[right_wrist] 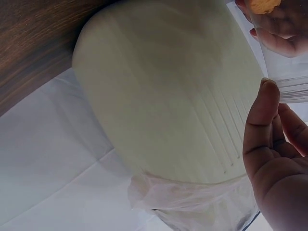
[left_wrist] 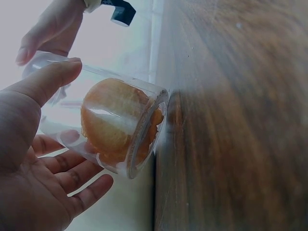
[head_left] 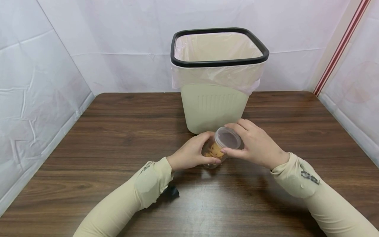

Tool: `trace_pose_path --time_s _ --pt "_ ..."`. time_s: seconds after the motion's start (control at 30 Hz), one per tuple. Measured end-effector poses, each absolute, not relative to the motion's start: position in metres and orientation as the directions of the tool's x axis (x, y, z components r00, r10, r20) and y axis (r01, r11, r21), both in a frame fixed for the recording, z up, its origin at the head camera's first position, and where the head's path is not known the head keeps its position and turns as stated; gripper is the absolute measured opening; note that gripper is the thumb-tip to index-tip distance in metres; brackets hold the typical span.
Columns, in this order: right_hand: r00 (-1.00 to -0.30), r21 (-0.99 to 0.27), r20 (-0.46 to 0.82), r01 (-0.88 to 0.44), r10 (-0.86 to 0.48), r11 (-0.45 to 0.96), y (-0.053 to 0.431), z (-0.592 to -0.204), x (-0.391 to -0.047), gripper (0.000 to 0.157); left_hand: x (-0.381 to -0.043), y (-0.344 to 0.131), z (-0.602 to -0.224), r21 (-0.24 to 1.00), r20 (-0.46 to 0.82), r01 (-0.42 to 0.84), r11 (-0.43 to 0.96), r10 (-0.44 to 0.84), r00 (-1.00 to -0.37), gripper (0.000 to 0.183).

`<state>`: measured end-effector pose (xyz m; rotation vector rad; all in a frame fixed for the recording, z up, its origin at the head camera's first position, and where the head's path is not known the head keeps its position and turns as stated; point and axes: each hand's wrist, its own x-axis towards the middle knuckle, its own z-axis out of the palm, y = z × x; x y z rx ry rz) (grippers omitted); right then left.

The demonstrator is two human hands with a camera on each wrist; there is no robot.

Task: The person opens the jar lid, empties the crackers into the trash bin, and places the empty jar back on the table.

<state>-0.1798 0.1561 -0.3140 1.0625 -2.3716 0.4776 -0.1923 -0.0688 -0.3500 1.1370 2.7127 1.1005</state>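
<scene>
A clear plastic jar [left_wrist: 72, 115] with golden-brown cookies [left_wrist: 113, 118] inside is held tilted, its base close over the wooden table. My left hand [head_left: 193, 152] grips the jar's body, thumb on one side and fingers round the other. At the jar's upper end, my right hand [head_left: 256, 143] pinches the round translucent lid [head_left: 228, 138] by its edge, between thumb and fingers. In the right wrist view the thumb presses against the ridged lid rim [right_wrist: 293, 89], and one cookie [right_wrist: 263, 5] shows through the jar wall.
Just behind the hands stands a pale trash bin [head_left: 211, 105] with a black rim [head_left: 222, 63] and a thin plastic liner [head_left: 213, 75]. A small black object [head_left: 172, 192] shows beneath the left sleeve. White sheeting [head_left: 118, 39] surrounds the wooden table [head_left: 127, 125].
</scene>
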Motion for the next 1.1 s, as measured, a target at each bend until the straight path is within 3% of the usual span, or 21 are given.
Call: trace_pose_path --time_s 1.1 --pt "-0.554 -0.136 0.526 -0.804 -0.645 0.579 0.1626 -0.3105 -0.1849 0.065 -0.1961 -0.0698 -0.352 0.625 0.262 0.629 0.462 0.635 -0.726 0.068"
